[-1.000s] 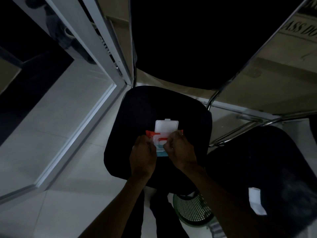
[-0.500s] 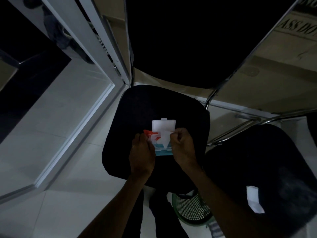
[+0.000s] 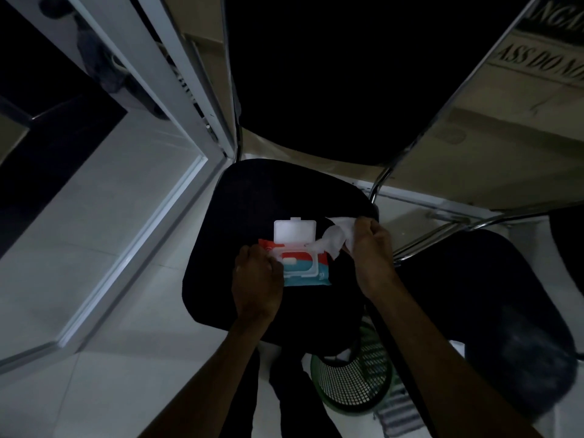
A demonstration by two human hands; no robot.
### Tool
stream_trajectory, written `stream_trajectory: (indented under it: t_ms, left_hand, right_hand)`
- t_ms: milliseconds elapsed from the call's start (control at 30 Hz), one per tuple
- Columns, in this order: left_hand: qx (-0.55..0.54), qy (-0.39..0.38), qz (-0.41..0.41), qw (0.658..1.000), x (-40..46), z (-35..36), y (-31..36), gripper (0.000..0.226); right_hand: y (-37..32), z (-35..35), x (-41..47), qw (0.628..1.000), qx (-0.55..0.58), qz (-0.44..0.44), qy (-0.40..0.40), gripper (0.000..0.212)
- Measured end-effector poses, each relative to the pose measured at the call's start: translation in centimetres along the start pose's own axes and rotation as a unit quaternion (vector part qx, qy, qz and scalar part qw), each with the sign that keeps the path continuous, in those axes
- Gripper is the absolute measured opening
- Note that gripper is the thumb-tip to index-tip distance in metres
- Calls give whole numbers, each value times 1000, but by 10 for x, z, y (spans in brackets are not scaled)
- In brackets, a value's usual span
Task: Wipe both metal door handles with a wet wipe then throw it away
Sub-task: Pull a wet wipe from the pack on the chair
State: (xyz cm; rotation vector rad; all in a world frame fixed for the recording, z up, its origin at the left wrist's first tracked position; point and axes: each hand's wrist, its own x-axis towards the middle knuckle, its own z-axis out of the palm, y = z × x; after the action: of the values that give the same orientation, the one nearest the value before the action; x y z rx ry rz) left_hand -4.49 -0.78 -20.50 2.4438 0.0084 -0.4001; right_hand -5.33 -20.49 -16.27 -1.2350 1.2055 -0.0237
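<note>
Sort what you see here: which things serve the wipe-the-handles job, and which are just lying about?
Part of the job:
- wet wipe, gripped by the right hand
- wipes pack, lid open, steadied by the left hand
- green mesh bin, for throwing it away

Just there:
- black chair seat under the pack
- second chair
- white door frame

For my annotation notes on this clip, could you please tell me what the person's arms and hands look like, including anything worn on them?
Both forearms are bare from the lower edge of the picture up to the wrists: no sleeves show. The left hand and the right hand wear no gloves. No watch, ring or bracelet is visible, though the dim light could hide a small one. No markings can be made out.
</note>
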Motion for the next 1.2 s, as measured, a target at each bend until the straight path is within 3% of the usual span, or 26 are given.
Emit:
stream_trajectory:
  t_ms: [67,133,233,267,300,400,467,533,567,633,867,933,1067,1200]
  left_hand:
    - [-25,-15,18,999,-6,0,9,20]
    - [-62,-82,6,995,-10,6,16,20]
    - [-35,-196,39,979,-14,17,24,17]
    - [-36,-216,39,975,-13,20,26,14]
    - [-54,-224,21,973,-12,19,32,10]
    - [-180,-213,-102,955,1,10,51,13]
    - [-304,-227,-192,905,10,-1,69,17]
    - [-418,-280,-266,822,15,-18,88,10]
    - [-451,-306,-270,794,15,-24,94,17]
    - [-471,-350,-254,769,14,-33,98,32]
    - [-436,-380,-246,778,9,-46,98,42]
    - [-436,-377,-246,779,5,-53,102,38]
    - [-449,-387,-246,767,-6,-76,116,63]
    - [-448,-397,-216,771,-26,-113,155,42]
  right_hand:
    - [-1,-6,-1,999,36,14,-9,35]
    - [-1,-12,-3,997,65,32,-38,32]
    - [-1,-18,-10,989,89,71,-95,19]
    - [-1,-20,-13,982,123,90,-112,26]
    - [0,-22,-15,975,153,108,-124,35]
    - [-1,-29,-18,966,157,143,-146,38]
    - [-2,-32,-21,965,148,155,-153,41]
    - [-5,-34,-26,968,116,164,-149,44]
    - [-6,-35,-27,970,96,168,-147,46]
    - [-6,-35,-29,971,68,173,-149,46]
    - [-15,-48,-47,970,41,150,-188,34]
    - [-19,-55,-54,970,26,117,-209,29]
    - [-37,-64,-74,968,-97,17,-232,31]
    - [-79,-66,-106,974,-110,-47,-191,22]
